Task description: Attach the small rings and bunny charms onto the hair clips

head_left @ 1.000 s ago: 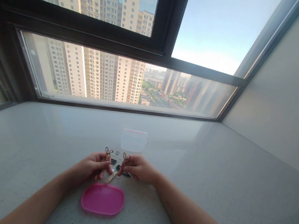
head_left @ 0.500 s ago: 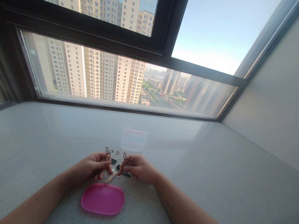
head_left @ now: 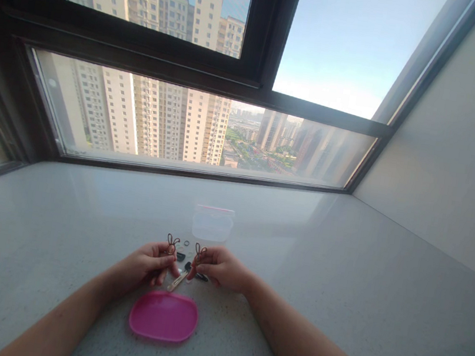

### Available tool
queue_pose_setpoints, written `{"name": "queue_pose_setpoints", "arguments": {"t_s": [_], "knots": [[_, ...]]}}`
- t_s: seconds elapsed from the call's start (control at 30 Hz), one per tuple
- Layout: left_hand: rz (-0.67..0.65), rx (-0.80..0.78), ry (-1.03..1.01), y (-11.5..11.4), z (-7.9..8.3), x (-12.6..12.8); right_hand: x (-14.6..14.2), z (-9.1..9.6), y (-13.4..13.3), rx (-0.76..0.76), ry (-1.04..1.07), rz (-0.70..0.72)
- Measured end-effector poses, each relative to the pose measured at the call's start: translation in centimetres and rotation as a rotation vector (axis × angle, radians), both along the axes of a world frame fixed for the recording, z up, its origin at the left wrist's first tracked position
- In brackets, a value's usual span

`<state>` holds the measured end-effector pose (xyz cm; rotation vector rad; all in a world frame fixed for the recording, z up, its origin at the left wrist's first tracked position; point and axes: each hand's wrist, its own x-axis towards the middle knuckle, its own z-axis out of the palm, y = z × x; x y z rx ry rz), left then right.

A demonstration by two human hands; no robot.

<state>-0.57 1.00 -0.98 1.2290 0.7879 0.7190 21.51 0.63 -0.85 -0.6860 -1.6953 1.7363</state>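
Note:
My left hand [head_left: 148, 264] is closed in a pinch on a small brown clip with rabbit ears [head_left: 172, 244], held upright above the sill. My right hand [head_left: 220, 268] pinches a second rabbit-ear clip [head_left: 199, 251] the same way, a few centimetres to the right of the first. Between and just below the hands lie a pale flat hair clip [head_left: 178, 281], small dark clips [head_left: 200, 276] and tiny rings [head_left: 186, 244]. A pink oval lid [head_left: 164, 316] lies flat on the sill, nearer to me than both hands.
A clear plastic box with a pink rim [head_left: 212, 223] stands just beyond the hands. Everything rests on a wide pale speckled stone window sill [head_left: 337, 288]. A dark-framed window [head_left: 261, 80] runs along the far edge, and a plain wall [head_left: 458, 163] closes the right side.

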Motion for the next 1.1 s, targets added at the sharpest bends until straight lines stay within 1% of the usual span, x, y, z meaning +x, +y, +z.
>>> {"name": "queue_pose_setpoints", "arguments": {"t_s": [0.27, 0.7, 0.97, 1.1], "knots": [[-0.012, 0.014, 0.004, 0.13, -0.38, -0.07, 0.12, -0.08, 0.03, 0.000, -0.025, -0.009], [-0.015, 0.011, -0.002, 0.08, -0.15, -0.04, 0.10, -0.47, 0.22, -0.005, -0.042, -0.008], [-0.017, 0.008, -0.013, 0.22, -0.41, -0.06, 0.02, 0.13, -0.06, -0.019, -0.037, -0.009], [-0.010, 0.010, -0.012, 0.20, -0.35, -0.04, -0.01, 0.11, -0.06, -0.045, -0.029, -0.023]]}}
